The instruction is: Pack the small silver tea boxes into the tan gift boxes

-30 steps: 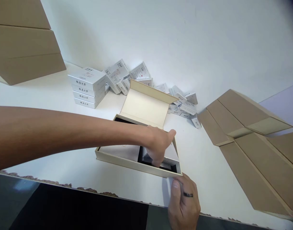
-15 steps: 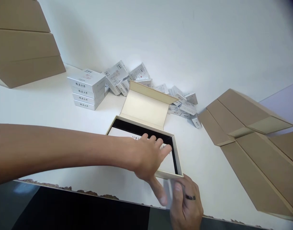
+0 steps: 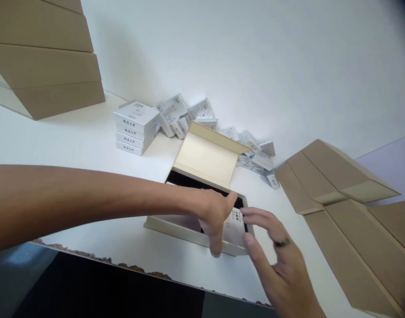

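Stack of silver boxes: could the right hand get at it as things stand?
Probably not directly: the left arm and the open box's raised lid seem to stand between the right hand and the stack.

Bright wall, soft shadows, dark corner vignette

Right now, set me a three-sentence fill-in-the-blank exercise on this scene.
The hand wearing the ring is the person's ____ one.
The open cream box is lined in ____.
The neat stack shows ____ silver boxes, one above another.
Missing words: right; black; four.
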Demonstrator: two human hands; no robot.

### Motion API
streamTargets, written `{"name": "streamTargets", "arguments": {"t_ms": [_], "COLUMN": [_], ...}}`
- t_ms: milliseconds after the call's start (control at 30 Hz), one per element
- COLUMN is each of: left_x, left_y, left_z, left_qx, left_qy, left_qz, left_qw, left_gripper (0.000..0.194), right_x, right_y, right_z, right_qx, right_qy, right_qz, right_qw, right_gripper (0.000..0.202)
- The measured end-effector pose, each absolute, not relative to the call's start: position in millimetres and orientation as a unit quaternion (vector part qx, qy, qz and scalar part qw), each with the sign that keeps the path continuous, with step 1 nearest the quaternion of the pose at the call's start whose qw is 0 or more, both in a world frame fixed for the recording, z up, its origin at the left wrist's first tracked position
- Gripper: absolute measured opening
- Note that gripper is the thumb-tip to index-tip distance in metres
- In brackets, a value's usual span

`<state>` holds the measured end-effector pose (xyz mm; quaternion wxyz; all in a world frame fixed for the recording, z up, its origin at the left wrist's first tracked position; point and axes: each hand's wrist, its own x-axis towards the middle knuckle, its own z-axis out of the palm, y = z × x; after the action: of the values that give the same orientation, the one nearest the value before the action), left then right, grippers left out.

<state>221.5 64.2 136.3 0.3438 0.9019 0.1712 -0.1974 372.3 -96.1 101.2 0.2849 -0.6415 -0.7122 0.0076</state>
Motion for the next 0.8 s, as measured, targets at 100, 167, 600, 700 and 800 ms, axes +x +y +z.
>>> {"name": "streamTargets", "arguments": {"t_ms": [100,167,600,700,800], "left_x": [206,192,170,168,161], "left_y": [67,70,71,72,73], "left_z": [145,149,144,144,146], "left_qx": [0.911,0.911,0.921,0.923,0.912], "left_qy": [0.203,0.227,0.23,0.232,0.248], "left_qz": [-0.189,-0.213,-0.236,-0.224,-0.202], "left_qw": [0.305,0.271,0.205,0.21,0.258], "left_gripper": [0.121,0.116,0.097,0.096,0.099], "right_x": [371,366,348,345,344], "right_y": [-82,-71,-21,-21,-21], "right_z": [116,124,140,142,141], "right_qx": [-0.664,-0.663,-0.57,-0.562,-0.552], "right_qy": [-0.728,-0.724,-0.785,-0.785,-0.79], "right_qz": [0.135,0.188,0.153,0.151,0.155], "right_qw": [0.106,-0.006,-0.188,-0.212,-0.217], "right_gripper": [0.059,0.086,0.049,0.044,0.036]}}
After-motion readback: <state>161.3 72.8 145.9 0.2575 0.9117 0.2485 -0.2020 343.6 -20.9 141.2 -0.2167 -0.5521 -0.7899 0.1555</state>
